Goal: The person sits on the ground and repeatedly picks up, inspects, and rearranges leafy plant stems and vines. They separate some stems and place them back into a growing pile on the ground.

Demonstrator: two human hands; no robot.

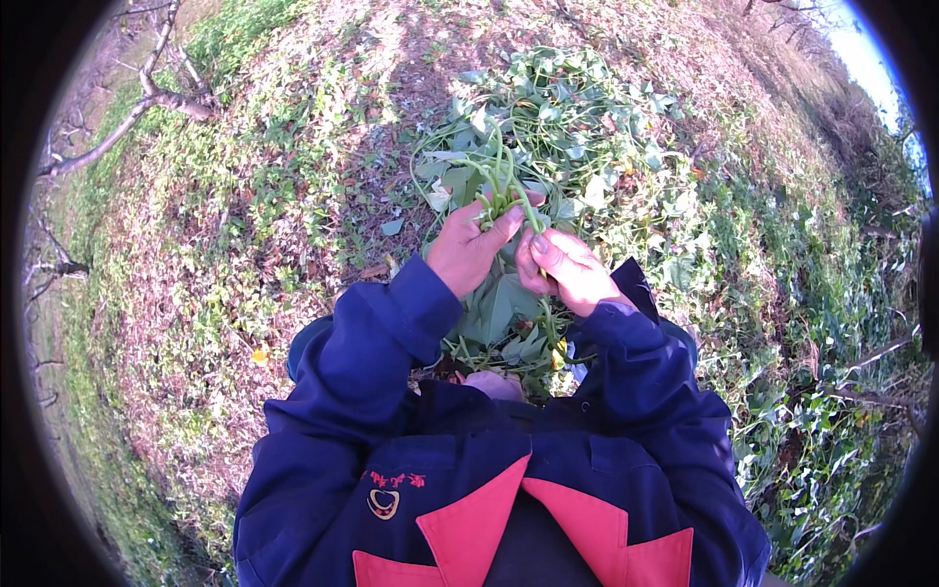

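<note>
My left hand (469, 246) is closed around a bundle of green vine stems (500, 172), its thumb pressed over them, with broad leaves among the stems just beyond. Touching it on the right, my right hand (561, 264) pinches one thick stem between thumb and fingers, and the lower part of that stem trails down below the hand. Large green leaves (500, 304) hang below and between the two hands. Past the hands, a tangled heap of leafy vines (568, 110) lies on the ground.
Low weeds and dry litter cover the ground (257, 220). A bare branch (150, 99) reaches in at the upper left. More leafy vines (799, 433) grow at the lower right, near thin twigs (884, 348). A yellow leaf or flower (259, 356) lies at the left.
</note>
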